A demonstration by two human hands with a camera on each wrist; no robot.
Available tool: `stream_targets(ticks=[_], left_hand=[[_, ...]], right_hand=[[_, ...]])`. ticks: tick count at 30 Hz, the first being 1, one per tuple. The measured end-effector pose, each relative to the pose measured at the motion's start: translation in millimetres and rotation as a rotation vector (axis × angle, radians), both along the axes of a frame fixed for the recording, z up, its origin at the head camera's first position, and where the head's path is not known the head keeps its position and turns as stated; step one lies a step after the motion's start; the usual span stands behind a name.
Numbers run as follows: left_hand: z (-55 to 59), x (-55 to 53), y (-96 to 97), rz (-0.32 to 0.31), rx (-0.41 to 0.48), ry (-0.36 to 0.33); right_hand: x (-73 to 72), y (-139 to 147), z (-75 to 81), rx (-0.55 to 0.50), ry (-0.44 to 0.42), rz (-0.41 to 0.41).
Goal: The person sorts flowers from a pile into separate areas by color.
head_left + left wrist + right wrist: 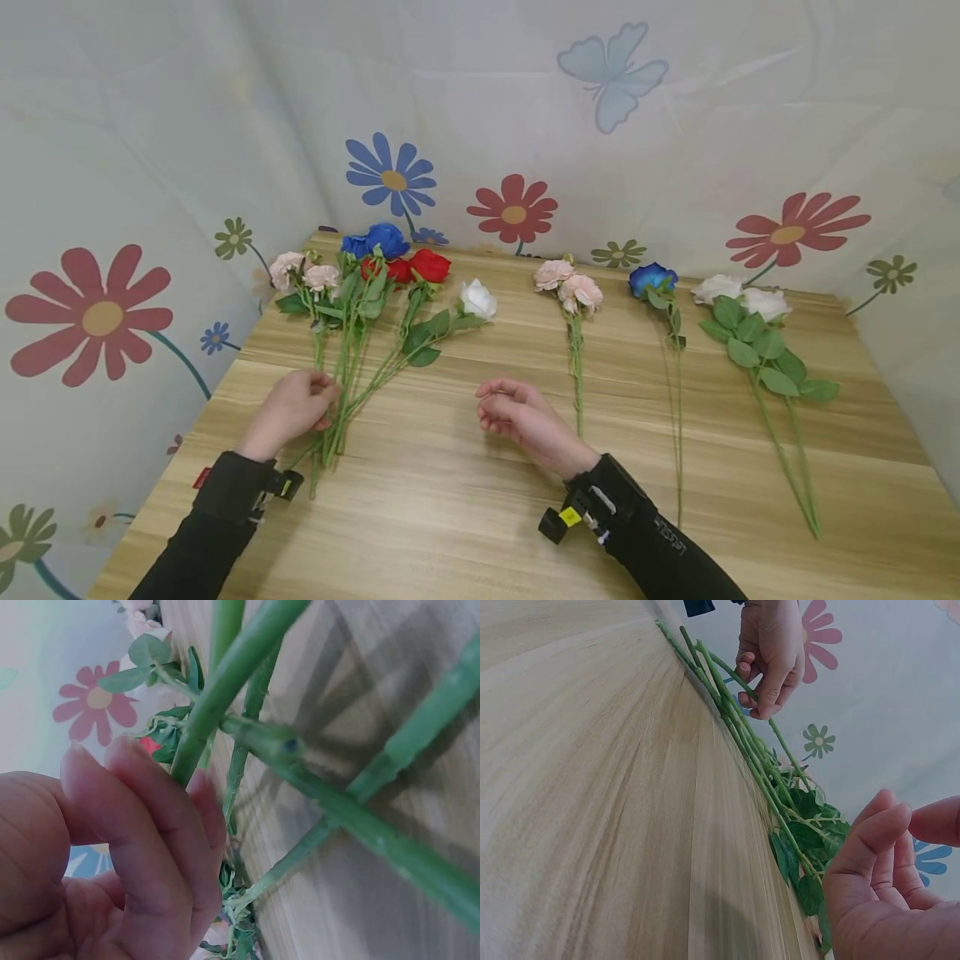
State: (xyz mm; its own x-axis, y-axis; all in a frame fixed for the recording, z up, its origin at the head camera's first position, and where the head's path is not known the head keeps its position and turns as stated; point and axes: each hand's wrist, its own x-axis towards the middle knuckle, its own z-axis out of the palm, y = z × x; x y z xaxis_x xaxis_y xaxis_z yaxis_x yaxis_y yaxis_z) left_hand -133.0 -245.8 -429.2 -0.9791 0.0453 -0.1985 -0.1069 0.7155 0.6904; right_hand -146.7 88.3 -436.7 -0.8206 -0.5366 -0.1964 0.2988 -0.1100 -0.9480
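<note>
With green stem [232, 679] nearest, pinching it in left hand [295, 407] grip amid the bunch [371, 308] on the desk [450, 517]; holding nothing in loosely curled right hand [531, 425]; apparently arranging; next, presumably, needing gentle release.

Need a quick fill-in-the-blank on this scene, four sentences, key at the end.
1. The left hand is at the ____ of the bunch, away from its red blooms.
2. The right hand holds ____.
3. In the head view, the bloom between the separate pink flowers and the rightmost flowers is coloured ____.
4. Those rightmost flowers have petals coloured ____.

Missing words: stems; nothing; blue; white.
</note>
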Motion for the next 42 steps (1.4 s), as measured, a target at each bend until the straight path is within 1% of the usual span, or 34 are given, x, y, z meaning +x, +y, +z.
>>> stream_targets(ticks=[8,14,19,22,28,32,37,42], left_hand=[[7.5,2.0,1.2,-0.009,-0.017,0.009],[9.6,1.8,4.3,0.002,-0.040,0.055],[13.6,1.2,8.3,0.018,-0.025,0.093],[15.8,0.2,13.1,0.016,-0.009,0.108],[19.9,-1.0,31.9,-0.014,0.044,0.140],[20.2,-2.2,47.9,-0.035,0.101,0.172],[15.1,-6.3,67.8,-0.078,0.201,0.178],[6.9,-12.4,86.9,-0.135,0.299,0.152]], right_hand=[[-2.0,2,-2.7,0.008,0.002,-0.002],[-2.8,4,-1.6,0.024,-0.005,-0.015],[-6.1,7,-1.5,0.038,0.020,-0.031],[-7.6,9,0.4,0.035,0.033,-0.055],[-10.9,13,4.3,0.073,0.069,-0.107],[-13.1,15,5.7,0.083,0.066,-0.136],[-15.0,18,7.4,0.095,0.085,-0.156],[-17.8,22,7.2,0.093,0.088,-0.157]])
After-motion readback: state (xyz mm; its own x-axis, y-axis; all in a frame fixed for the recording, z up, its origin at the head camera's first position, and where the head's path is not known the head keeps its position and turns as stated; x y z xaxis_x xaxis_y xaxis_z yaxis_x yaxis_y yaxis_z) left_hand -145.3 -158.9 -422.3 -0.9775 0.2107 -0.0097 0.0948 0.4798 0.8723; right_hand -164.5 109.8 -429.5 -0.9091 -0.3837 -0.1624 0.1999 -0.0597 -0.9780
